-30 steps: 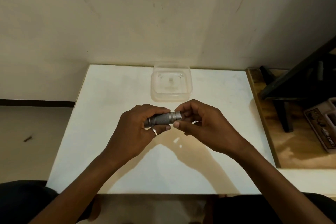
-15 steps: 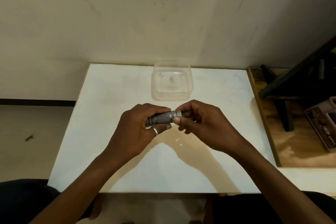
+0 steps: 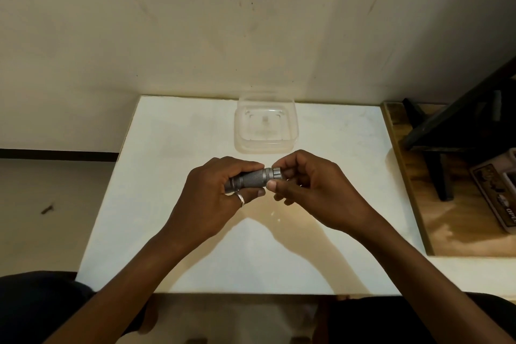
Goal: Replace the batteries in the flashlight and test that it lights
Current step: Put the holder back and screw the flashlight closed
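Observation:
A small grey knurled flashlight (image 3: 255, 178) lies level between both hands, above the middle of the white table (image 3: 167, 148). My left hand (image 3: 212, 198), with a ring on one finger, wraps around its left half. My right hand (image 3: 312, 190) pinches the silver-ringed right end (image 3: 276, 172) with thumb and fingertips. The flashlight's left tip is hidden in my left palm. No batteries are visible.
A clear plastic container (image 3: 266, 127) sits at the table's far edge, just beyond the hands. A wooden board (image 3: 435, 229) lies to the right, carrying a dark stand (image 3: 441, 153) and a beige case (image 3: 499, 190). A wall rises behind the table.
The hands and flashlight stay in nearly the same place. The fingers of my right hand have shifted slightly around the silver end.

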